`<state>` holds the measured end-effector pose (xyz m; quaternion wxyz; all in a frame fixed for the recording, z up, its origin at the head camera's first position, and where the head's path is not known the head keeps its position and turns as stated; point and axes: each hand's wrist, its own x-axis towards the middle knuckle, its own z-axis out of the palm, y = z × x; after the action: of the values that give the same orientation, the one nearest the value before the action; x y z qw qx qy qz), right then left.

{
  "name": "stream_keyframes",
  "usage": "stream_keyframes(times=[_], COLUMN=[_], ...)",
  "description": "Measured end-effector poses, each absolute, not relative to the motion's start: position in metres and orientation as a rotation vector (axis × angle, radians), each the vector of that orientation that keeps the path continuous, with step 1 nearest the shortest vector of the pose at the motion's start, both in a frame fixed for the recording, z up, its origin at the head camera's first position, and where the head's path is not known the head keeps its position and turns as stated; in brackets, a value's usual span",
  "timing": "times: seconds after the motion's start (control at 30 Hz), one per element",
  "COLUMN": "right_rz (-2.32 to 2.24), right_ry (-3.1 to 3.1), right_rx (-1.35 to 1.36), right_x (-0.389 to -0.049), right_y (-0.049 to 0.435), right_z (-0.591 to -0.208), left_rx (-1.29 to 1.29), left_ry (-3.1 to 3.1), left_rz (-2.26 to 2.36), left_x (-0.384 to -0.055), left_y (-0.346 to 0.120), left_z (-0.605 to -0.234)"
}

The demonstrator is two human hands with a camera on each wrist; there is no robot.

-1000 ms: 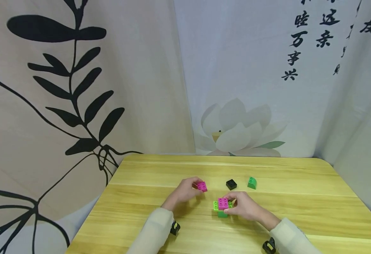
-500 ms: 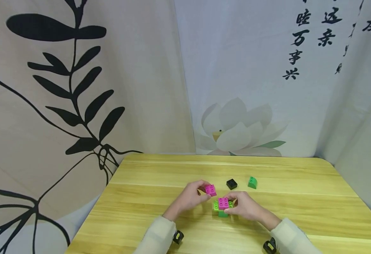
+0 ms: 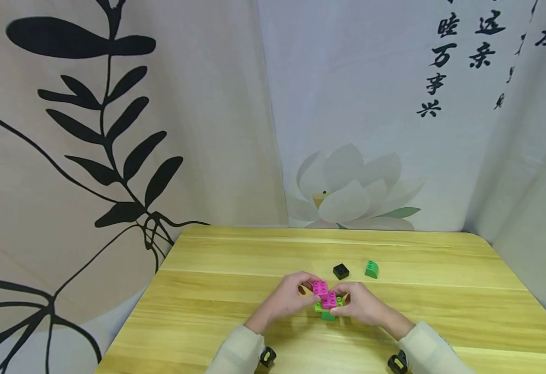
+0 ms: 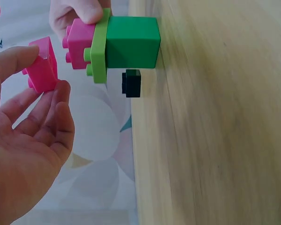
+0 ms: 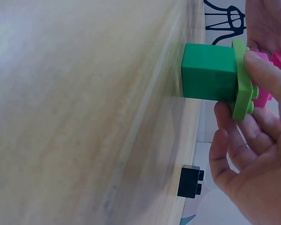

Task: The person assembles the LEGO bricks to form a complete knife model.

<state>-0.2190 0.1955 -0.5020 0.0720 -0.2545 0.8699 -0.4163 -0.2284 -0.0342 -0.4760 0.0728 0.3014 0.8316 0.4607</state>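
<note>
My left hand (image 3: 289, 297) pinches a loose pink toy brick (image 4: 43, 68) between thumb and fingers, studs facing up. It is raised beside the top of a small stack, and the left wrist view shows a gap between them. At the bottom of that stack is a green block (image 4: 133, 43). On it lies a wider lime-green plate (image 5: 242, 89), and a second pink brick (image 3: 329, 299) sits on the plate. The right hand (image 3: 361, 304) grips the stack from the right with thumb and fingers, steadying it upright on the table; part of the upper pink brick is covered.
Behind the stack a black brick (image 3: 341, 271) lies on the wooden table (image 3: 198, 311). To its right stands a green brick (image 3: 371, 269) with a sloped side. A printed curtain (image 3: 226, 130) hangs at the table's far edge.
My left hand has carried the loose pink brick rightward and toward me, from apart on the left to beside the stack's top. The right hand and the stack have hardly moved.
</note>
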Motion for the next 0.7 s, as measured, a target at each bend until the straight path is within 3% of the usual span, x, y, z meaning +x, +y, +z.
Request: stream_keyframes(times=[0.7], right_rz=[-1.288], right_ry=[2.597], right_rx=[-0.732], right_x=[-0.218], right_y=[0.195], right_z=[-0.503], left_rx=[0.915], left_ry=[2.517], left_rz=[1.305], left_x=[-0.228], left_y=[-0.023], left_z=[-0.483])
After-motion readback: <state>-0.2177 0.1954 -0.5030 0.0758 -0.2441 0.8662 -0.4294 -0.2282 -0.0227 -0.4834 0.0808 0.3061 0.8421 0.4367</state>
